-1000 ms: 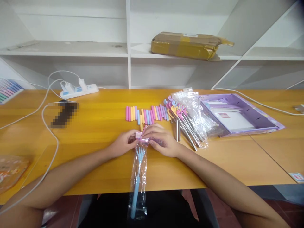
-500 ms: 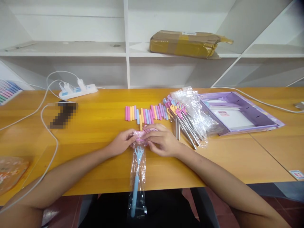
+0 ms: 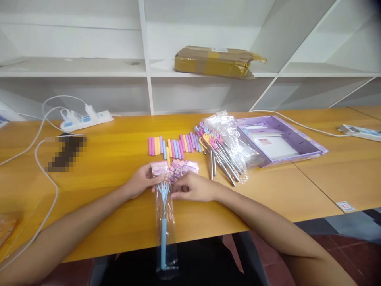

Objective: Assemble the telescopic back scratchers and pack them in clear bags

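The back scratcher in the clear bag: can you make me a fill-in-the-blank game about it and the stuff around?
The back scratcher in the clear bag sticking out past the table is coloured ____.
The hand nearer the metal rods is the person's ____ one.
The open box on the table is coloured ____.

Missing words: blue; right; purple.

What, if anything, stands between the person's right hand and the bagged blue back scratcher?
Nothing visible does: the right hand sits close beside the clear bag around the blue back scratcher, though contact is unclear. The pink cards lie just beyond that hand, outside the gap.
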Available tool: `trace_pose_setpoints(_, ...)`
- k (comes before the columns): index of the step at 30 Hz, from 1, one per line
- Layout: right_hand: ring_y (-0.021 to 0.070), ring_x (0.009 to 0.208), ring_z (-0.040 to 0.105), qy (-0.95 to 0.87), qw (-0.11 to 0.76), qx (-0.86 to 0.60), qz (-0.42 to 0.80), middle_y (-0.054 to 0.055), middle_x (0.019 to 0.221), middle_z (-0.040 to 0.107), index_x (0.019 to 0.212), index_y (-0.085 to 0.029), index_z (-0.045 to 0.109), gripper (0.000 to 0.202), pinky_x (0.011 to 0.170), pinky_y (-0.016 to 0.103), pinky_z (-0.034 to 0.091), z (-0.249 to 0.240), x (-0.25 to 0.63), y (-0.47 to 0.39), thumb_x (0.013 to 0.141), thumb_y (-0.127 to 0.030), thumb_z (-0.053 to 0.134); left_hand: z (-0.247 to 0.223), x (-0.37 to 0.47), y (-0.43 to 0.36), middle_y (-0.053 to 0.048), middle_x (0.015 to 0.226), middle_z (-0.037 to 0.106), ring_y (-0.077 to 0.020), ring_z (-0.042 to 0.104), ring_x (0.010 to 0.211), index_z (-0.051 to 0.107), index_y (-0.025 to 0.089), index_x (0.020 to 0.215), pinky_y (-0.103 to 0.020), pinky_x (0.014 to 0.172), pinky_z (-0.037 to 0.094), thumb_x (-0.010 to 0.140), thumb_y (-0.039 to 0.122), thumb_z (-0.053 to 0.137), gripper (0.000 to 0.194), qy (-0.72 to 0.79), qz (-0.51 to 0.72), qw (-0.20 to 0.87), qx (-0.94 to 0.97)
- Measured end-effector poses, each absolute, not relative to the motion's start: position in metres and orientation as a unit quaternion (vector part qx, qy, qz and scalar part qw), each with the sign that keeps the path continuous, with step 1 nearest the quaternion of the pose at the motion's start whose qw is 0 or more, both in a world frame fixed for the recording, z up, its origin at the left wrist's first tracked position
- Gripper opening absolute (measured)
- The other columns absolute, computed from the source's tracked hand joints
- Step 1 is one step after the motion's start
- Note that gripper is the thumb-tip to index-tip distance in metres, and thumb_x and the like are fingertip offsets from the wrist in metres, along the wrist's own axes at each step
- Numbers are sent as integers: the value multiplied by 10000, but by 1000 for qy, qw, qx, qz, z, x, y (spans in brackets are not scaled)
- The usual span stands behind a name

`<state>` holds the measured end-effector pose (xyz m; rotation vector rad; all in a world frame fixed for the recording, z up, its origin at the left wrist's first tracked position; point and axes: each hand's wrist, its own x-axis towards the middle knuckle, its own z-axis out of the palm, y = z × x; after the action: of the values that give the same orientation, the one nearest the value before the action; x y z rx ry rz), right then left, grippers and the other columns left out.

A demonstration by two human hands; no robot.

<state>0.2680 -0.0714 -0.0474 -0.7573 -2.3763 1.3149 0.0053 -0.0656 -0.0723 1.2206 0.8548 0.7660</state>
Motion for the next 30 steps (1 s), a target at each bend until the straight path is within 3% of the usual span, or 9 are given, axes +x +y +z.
trace_pose_setpoints(5,72,525,552,-702,136,-301,630,-34,757,683,983,-181,706,366,449,201,408,-52,256,-82,883,-515,819,-73,6,-61,-50,1047,742,-123,677,793,706,161,1185,-185,565,519,768,303,954,506,414,483,655,407)
trace_pose_setpoints(11,71,572,603,-613,166,-263,726,-27,836,709,973,-197,575,440,498,203,480,-62,251,-75,810,-452,894,-73,6,-60,-52,1098,751,-128,681,847,728,167,1188,-199,623,531,762,262,956,493,424,515,647,370)
trace_pose_setpoints(15,69,548,565,-605,150,-259,737,-54,765,673,998,-200,561,458,489,204,459,-65,247,-76,805,-438,901,-73,5,-59,-59,1124,756,-144,698,866,713,185,1229,-234,690,559,793,275,933,496,409,509,655,380)
trace_pose_setpoints(18,95,626,587,-644,169,-272,695,-21,808,684,1014,-189,604,369,563,233,489,-47,262,-68,877,-445,831,-71,3,-58,-65,1065,750,-162,706,825,705,184,1207,-279,717,578,860,398,871,440,359,494,691,388)
trace_pose_setpoints(21,147,792,637,-724,288,-341,527,25,918,699,1037,-203,644,226,706,287,525,-16,304,-42,982,-417,687,-69,3,-58,-53,983,727,-159,690,732,697,178,1117,-286,671,554,901,467,804,376,318,476,714,403)
trace_pose_setpoints(25,187,873,611,-689,468,-540,120,59,1010,686,1053,-216,628,114,835,350,503,13,389,6,1005,-274,544,-67,4,-59,-52,922,708,-145,653,673,683,171,1087,-270,623,503,935,403,748,285,309,452,717,431)
trace_pose_setpoints(28,241,1046,605,-579,499,-631,-130,152,1171,675,1200,-165,617,268,958,406,463,14,452,32,1002,-181,436,-69,6,-59,-45,880,691,-135,624,657,676,168,1066,-261,606,475,945,364,716,233,308,453,709,445)
trace_pose_setpoints(30,292,1165,579,-497,453,-707,-219,215,1243,660,1254,-125,619,346,1009,445,419,7,486,41,981,-124,407,-71,6,-59,-32,861,674,-125,603,641,670,172,1047,-257,596,455,939,344,707,207,311,460,697,455)
